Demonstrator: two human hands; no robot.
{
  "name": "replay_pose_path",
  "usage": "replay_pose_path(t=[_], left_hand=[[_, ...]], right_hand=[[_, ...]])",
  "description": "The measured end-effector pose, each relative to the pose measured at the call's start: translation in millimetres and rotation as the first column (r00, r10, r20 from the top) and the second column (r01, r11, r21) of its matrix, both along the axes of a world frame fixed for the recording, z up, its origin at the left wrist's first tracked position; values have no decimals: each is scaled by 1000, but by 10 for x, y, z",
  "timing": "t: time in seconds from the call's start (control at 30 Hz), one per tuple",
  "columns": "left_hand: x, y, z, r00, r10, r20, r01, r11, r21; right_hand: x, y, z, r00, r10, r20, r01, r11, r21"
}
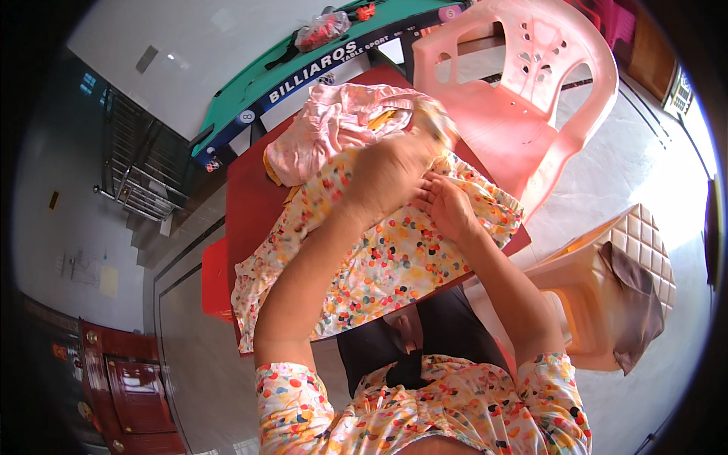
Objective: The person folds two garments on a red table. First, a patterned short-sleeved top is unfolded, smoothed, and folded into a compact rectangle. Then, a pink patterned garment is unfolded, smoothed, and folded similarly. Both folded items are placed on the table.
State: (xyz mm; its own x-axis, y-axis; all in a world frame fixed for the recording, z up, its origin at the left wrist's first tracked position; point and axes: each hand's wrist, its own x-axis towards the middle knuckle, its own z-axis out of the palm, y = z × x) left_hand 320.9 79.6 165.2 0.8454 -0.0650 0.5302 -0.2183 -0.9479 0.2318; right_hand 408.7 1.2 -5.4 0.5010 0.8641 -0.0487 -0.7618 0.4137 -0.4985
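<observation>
A garment with colourful dots [392, 261] lies spread over a small red table [250, 199], its elastic-looking gathered edge at the right. My left hand [389, 170] is blurred over the upper part of the garment; a blurred bit of patterned cloth shows just beyond its fingers, and whether they grip it I cannot tell. Close beside it, my right hand [446, 205] has its fingertips at a fold of the dotted garment, palm partly turned up; its grip is unclear. A crumpled pink patterned garment [335, 125] with yellow parts lies behind, at the table's far side.
Behind the table stands a toy billiards table [256, 85] with a plastic bag [323, 31] on it. A pink plastic chair [512, 125] touches or nearly touches the table's right side. A beige stool [597, 284] with a brown cloth [640, 301] is at the right, a red stool [215, 278] at the left.
</observation>
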Motion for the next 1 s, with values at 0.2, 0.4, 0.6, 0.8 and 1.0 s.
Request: replay_pose_path(t=[0.2, 0.4, 0.6, 0.8, 1.0], left_hand=[[-474, -766, -598, 859, -42, -510, 108, 989, 102], [-943, -500, -512, 899, -16, -437, -58, 986, -155], [-1801, 209, -574, 832, 496, -247, -553, 716, -426], [-3059, 1018, -909, 319, 911, -262, -874, 175, -454], [-3564, 1273, -1055, 161, 950, -268, -702, -80, -708]], right_hand=[[-22, -104, 118, 946, 115, -301, -7, 942, 337], [-27, -166, 42, 953, 112, -282, -13, 943, 332], [29, -215, 1, 971, 90, -222, -25, 960, 278], [22, -250, -37, 981, 104, -166, -65, 972, 224], [51, -297, -54, 986, 120, -117, -97, 978, 182]])
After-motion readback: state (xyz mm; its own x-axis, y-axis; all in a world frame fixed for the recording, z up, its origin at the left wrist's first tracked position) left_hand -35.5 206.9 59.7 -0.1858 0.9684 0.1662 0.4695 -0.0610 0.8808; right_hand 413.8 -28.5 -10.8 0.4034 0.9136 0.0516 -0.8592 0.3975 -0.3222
